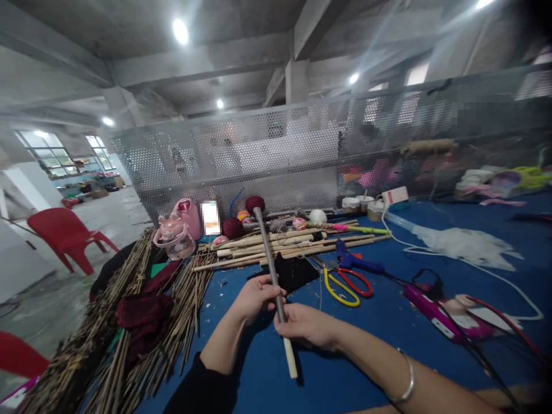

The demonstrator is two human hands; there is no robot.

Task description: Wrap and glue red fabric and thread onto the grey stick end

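My left hand (pixel 261 299) has its fingers closed round the middle of a grey-covered wooden stick (pixel 269 253). Lower on the same stick, my right hand (pixel 306 326) pinches it between thumb and fingers. Bare pale wood shows at the near end, and a dark red ball (pixel 255 204) appears at the far end; whether it is fixed there I cannot tell. The stick slants away from me above the blue table (pixel 259 379). Just beyond my hands lies a piece of black cloth (pixel 295 272), with scissors (pixel 342 287) with yellow and red handles to its right.
A blue glue gun (pixel 357 259) lies behind the scissors. Pale wooden sticks (pixel 241 251) cross the table's back. Bundled thin twigs (pixel 172 339) fill the left side, near a pink bottle (pixel 188 218). At right are a purple tool (pixel 435 313), cables and a plastic bag (pixel 466 244).
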